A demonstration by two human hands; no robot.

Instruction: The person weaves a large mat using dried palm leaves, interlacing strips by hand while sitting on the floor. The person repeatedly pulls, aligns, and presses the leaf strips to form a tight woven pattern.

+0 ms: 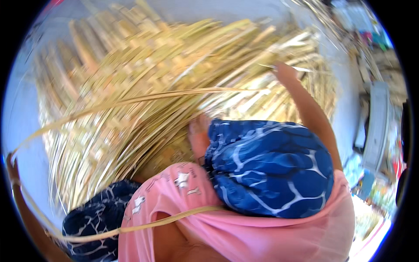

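A large mat (109,74) of flat, yellow-tan plant strips, partly woven, spreads before me, with long loose strips (152,135) fanned across it. My left hand (14,168), reaching far out to the left, is closed on a long pale strip (131,101). One length of this strip arcs right over the mat; another stretch loops back below and crosses my lap. At the mat's right side, my right hand (286,73) is closed among the strip ends, and a thin pale strip seems to pass through it. Motion blur softens both hands' fingers.
My bare foot (200,135) rests on the mat's near edge. Blue patterned cloth (270,170) covers my bent knee, beside pink cloth (244,231). Loose strips lie at the upper right, near a long grey object (376,126) and assorted clutter. Smooth grey floor (19,109) borders the mat.
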